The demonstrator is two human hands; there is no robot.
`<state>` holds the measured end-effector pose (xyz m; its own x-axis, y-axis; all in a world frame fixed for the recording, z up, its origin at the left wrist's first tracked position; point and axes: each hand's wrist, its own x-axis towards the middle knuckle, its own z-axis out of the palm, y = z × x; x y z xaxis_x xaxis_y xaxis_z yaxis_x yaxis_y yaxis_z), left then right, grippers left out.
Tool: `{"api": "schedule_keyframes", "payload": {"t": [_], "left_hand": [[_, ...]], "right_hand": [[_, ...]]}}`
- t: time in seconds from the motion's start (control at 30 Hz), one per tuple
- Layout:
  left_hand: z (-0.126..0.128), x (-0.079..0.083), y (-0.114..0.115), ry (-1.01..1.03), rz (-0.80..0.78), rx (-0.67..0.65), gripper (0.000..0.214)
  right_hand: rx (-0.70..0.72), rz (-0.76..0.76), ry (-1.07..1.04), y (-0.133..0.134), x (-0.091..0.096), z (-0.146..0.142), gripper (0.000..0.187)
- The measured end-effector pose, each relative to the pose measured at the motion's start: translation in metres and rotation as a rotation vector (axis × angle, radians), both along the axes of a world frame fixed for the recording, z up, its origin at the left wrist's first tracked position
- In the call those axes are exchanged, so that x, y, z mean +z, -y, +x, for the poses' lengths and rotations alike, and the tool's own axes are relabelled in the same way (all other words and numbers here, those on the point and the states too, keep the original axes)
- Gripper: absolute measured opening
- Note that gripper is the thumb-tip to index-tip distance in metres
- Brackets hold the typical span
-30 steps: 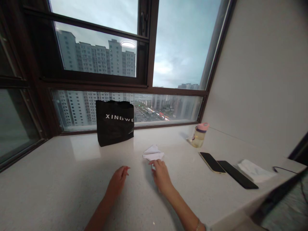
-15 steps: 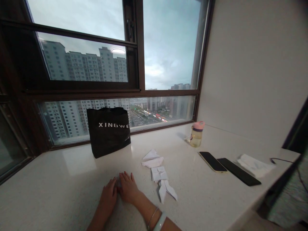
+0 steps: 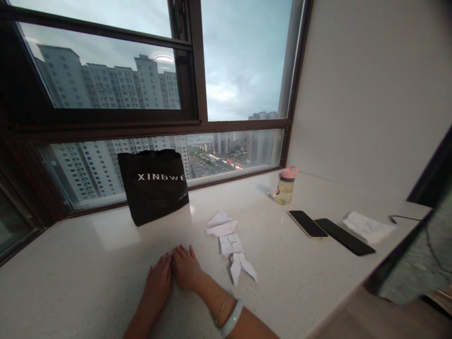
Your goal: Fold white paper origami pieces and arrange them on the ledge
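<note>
A big window (image 3: 243, 56) stood behind a wide white counter (image 3: 70, 273). On the counter, by the glass, stood a black bag (image 3: 153, 197). The person's left hand (image 3: 158, 278) and right hand (image 3: 187, 268) lay side by side, touching, palms down with the fingers out straight. Neither seemed to hold anything, but what was under the palms could not be seen.

The folded white papers (image 3: 231, 245) lay just right of the hands, well left of the bottle (image 3: 285, 190) and the phone (image 3: 308, 224). They looked already folded and set down in a row. It was hard to tell if any folding was left.

The row's long line ran from near the window back toward the person, slanting a little right. The long flat piece (image 3: 221, 229) lay across that line. The square piece (image 3: 231, 245) sat in the middle. The forked piece (image 3: 242, 266) aimed its two tips toward the person, one leaning right.
</note>
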<state>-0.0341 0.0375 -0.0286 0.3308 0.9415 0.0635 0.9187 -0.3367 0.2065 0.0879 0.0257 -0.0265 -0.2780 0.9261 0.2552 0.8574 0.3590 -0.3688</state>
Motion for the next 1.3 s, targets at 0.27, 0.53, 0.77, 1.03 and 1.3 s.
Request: {"api": "schedule_keyframes", "payload": {"t": [0.27,0.53,0.77,1.03,1.3], "left_hand": [[0.002,0.008,0.005,-0.056,-0.025,0.007,0.052],[0.0,0.004,0.004,-0.01,0.005,-0.012,0.051],[0.0,0.002,0.003,0.021,0.014,-0.01,0.05],[-0.001,-0.001,0.001,0.01,0.01,-0.012,0.05],[-0.002,-0.003,-0.001,0.012,0.014,-0.002,0.05]], "right_hand": [[0.003,-0.03,-0.012,0.002,0.004,0.001,0.048],[0.004,-0.029,-0.002,0.001,0.004,0.001,0.045],[0.007,-0.04,-0.002,0.001,0.007,0.001,0.043],[0.001,-0.035,-0.011,0.001,0.004,0.0,0.047],[-0.011,-0.029,-0.01,0.002,0.005,0.0,0.046]]}}
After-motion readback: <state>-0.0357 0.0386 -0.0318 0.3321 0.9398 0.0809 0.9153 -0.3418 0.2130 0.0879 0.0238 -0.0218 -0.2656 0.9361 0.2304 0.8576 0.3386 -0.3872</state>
